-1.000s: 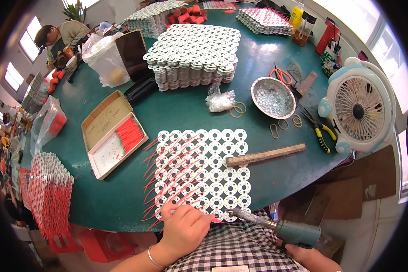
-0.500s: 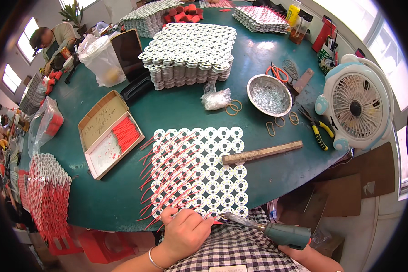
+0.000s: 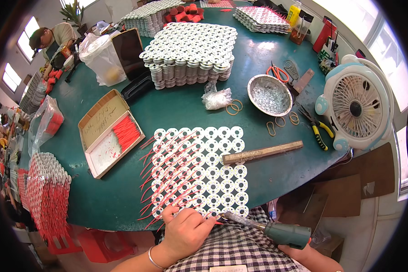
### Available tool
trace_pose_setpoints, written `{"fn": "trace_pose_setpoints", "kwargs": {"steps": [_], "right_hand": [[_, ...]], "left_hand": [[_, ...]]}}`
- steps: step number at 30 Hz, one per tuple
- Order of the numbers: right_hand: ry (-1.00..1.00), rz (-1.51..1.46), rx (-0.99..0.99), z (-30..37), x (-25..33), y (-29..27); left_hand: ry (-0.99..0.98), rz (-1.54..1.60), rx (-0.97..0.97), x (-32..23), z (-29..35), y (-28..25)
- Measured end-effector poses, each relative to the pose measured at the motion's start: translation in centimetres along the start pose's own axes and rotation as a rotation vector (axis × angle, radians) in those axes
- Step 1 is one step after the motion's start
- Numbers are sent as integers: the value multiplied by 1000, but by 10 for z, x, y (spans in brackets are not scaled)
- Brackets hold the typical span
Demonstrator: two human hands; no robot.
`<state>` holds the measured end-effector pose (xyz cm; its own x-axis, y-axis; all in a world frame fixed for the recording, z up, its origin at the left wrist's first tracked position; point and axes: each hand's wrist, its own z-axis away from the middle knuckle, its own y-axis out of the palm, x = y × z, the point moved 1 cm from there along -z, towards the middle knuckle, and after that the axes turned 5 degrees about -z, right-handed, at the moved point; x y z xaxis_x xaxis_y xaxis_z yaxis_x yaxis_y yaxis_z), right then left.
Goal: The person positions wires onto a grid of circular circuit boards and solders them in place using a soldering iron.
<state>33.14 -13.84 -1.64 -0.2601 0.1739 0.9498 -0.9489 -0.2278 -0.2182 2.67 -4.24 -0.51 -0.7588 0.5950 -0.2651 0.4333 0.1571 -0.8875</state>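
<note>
A person's left forearm (image 3: 138, 264) rises from the lower edge to a left hand (image 3: 186, 231) held back upward, fingers curled; the right forearm (image 3: 321, 261) slants in opposite, its right hand (image 3: 293, 250) closed and partly hidden.

The discs (image 3: 212, 169) at lower centre are white, boxed wires (image 3: 127, 133) at left red, the tabletop (image 3: 99, 199) green, the tool handle (image 3: 288, 235) dark green, the garment (image 3: 222, 249) at bottom black-and-white checked.

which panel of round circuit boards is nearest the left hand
The flat panel with a wooden bar across its right side; others, like the tall stack beyond it, are farther from the left hand.
</note>
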Motion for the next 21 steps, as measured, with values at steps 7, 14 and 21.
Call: {"fn": "trace_pose_setpoints", "kwargs": {"steps": [7,14,21], "right_hand": [[4,-6,65,-6,0,2],[-64,80,116,-5,-13,-7],[54,-302,-32,-12,6,5]], "left_hand": [[2,-2,17,-2,1,1],[-11,-27,47,-1,-1,-1],[14,-18,15,1,-3,-2]]}}
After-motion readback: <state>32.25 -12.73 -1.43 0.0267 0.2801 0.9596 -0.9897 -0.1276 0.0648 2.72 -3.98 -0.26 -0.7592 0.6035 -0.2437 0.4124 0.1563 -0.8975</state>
